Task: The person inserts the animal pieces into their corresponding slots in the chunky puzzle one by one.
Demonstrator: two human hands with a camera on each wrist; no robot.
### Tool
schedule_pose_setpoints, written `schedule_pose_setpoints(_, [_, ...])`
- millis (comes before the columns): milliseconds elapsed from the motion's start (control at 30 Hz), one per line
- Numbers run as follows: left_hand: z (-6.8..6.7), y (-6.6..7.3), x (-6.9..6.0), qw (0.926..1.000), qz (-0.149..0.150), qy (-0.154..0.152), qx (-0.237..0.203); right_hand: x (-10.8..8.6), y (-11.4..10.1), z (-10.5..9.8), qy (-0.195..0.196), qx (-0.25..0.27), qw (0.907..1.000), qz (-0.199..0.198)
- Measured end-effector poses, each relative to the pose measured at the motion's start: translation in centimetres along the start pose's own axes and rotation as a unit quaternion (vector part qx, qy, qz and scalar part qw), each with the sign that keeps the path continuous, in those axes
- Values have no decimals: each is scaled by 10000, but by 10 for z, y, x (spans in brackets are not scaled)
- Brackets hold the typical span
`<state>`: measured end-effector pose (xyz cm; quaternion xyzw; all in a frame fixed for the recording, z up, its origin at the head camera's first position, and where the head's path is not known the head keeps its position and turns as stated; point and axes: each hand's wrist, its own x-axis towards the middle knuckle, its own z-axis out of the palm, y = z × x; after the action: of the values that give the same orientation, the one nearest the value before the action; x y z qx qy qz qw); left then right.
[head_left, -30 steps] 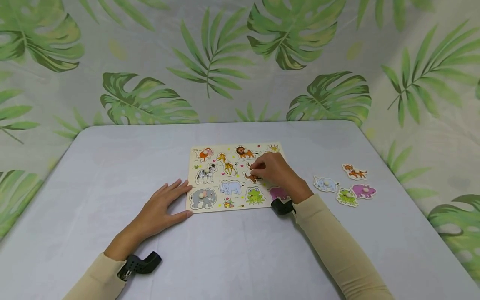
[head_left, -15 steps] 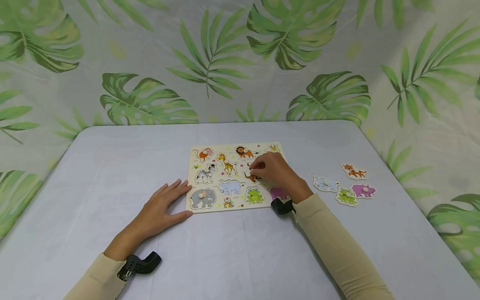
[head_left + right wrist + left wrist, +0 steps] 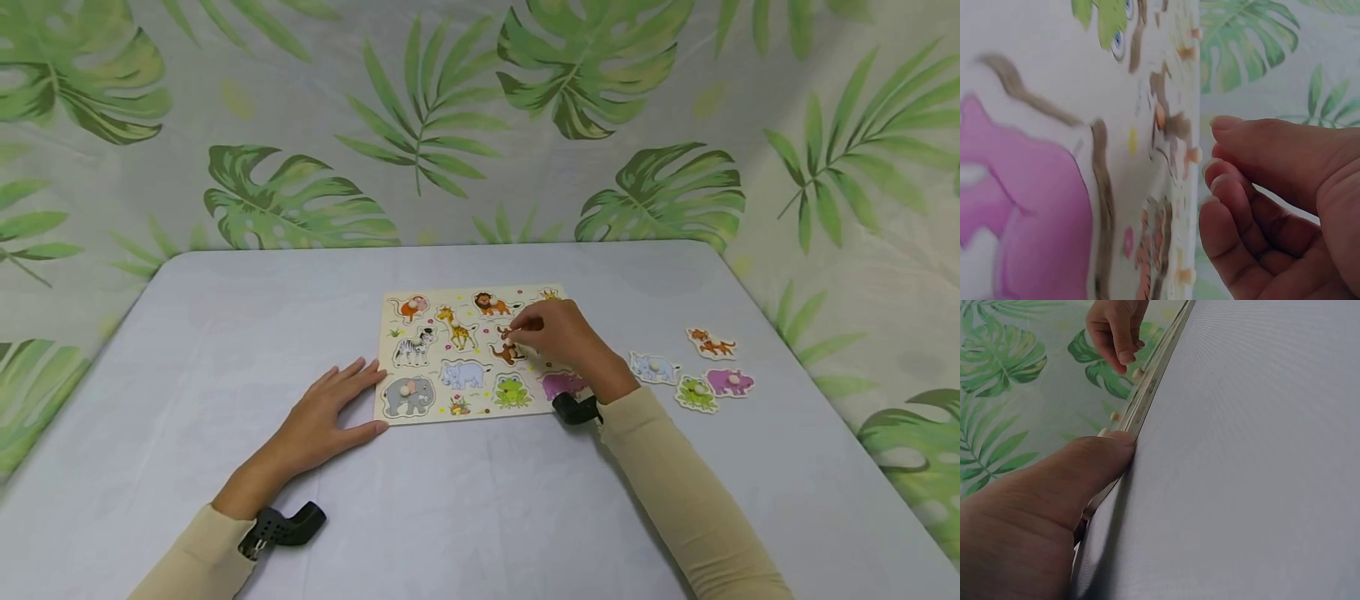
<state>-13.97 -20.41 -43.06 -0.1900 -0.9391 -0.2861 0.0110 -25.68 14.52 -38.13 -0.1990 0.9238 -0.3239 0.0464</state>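
The brown kangaroo-shaped wooden piece (image 3: 507, 352) seemed light, stiff, best pinched mid-body, near the loosely curled, empty right hand (image 3: 557, 335), while the spread left hand (image 3: 321, 423) touched the pale wooden board (image 3: 481, 400) at left.

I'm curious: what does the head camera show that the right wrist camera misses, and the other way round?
Only the head view shows the left hand touching the puzzle board, plus loose tiger, light-blue animal, frog and hippo pieces.

Only the right wrist view shows an orange-striped picture on the board, apparently behind the hand in the head view.

Both show the right hand, the board, its purple hippo picture and the leafy backdrop.
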Motion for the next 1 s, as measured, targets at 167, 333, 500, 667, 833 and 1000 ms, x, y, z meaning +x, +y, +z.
schedule_pose_setpoints(167, [1,0,1,10000,78,11,21,-1,4,-9,89,77,9999,-116])
schedule_pose_setpoints(333, [-2,0,1,9999,97,31,36,-1,4,-15,171,174,9997,-59])
schedule_pose_setpoints(500, [-1,0,3,9999,154,-24,8,-5,9,-21,376,91,9993,-14])
schedule_pose_setpoints(667, [-1,0,3,9999,121,-2,58,-9,16,-27,538,145,9984,45])
schedule_pose_setpoints(833, [-2,0,1,9999,96,11,43,-16,22,-31,614,175,9979,58])
schedule_pose_setpoints(1000, [-1,-1,1,9999,111,-8,32,-26,29,-40,701,124,9974,98])
